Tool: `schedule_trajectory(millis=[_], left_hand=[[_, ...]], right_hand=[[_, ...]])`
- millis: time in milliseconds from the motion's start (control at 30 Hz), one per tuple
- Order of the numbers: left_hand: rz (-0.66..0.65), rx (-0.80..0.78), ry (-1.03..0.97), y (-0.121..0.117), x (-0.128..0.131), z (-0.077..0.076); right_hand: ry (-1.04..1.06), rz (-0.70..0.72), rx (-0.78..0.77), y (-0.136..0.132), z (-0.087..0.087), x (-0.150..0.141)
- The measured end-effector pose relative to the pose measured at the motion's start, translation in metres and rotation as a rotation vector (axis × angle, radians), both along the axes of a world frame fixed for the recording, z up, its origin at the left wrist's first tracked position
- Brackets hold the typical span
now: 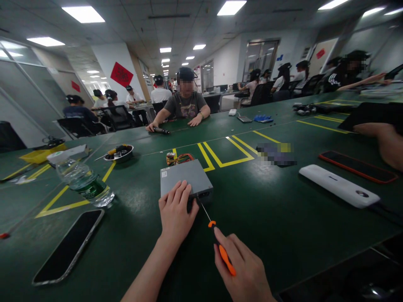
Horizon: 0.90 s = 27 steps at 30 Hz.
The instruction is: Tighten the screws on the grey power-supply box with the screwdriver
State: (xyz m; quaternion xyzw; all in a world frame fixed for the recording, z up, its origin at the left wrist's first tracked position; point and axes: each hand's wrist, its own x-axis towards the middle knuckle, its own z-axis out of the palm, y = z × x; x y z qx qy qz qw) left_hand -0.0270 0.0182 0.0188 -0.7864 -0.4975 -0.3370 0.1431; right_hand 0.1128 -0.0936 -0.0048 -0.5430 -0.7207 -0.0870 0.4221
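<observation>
The left hand (176, 207) spreads over the gray metal box (192, 176) on the worktop (264, 222); the right hand's (244, 262) grip curls around the screwdriver (227, 259), its tip at the box's near side. Screwdriver work seems underway, calling for steady alignment. Room opens right, before the white device (338, 186).

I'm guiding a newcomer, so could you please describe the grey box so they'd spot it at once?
On the green table, look to the near middle. There the wearer's left hand rests on a flat grey box. Unlike the nearby bottle and phone, it has coloured wires bunched at its far side.
</observation>
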Motion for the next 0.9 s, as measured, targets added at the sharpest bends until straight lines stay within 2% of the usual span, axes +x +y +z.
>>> schedule_trajectory(millis=[100, 167, 267, 367, 467, 533, 667, 900], left_hand=[[-0.003, -0.002, 0.006, 0.000, 0.000, 0.000], [-0.002, 0.000, 0.009, 0.000, 0.000, 0.001], [0.003, -0.001, 0.010, 0.000, 0.000, 0.001], [0.002, -0.006, 0.008, 0.000, 0.000, 0.000], [-0.001, -0.012, 0.012, 0.001, -0.001, 0.000], [0.003, -0.007, 0.016, 0.001, -0.001, 0.000], [0.022, 0.004, 0.015, 0.001, 0.000, 0.001], [0.019, -0.005, 0.014, 0.001, -0.001, -0.003]], right_hand=[[-0.046, 0.015, 0.065, 0.001, 0.000, -0.004], [0.003, 0.042, 0.041, 0.001, 0.000, -0.004], [0.137, 0.076, -0.096, 0.000, 0.002, -0.002], [0.345, 0.048, -0.265, -0.003, 0.004, 0.002], [0.445, 0.018, -0.325, -0.003, 0.003, 0.003], [0.354, 0.036, -0.257, -0.002, 0.000, 0.004], [0.060, 0.030, -0.002, 0.002, -0.010, 0.004], [-0.038, 0.042, 0.078, 0.003, -0.019, 0.001]])
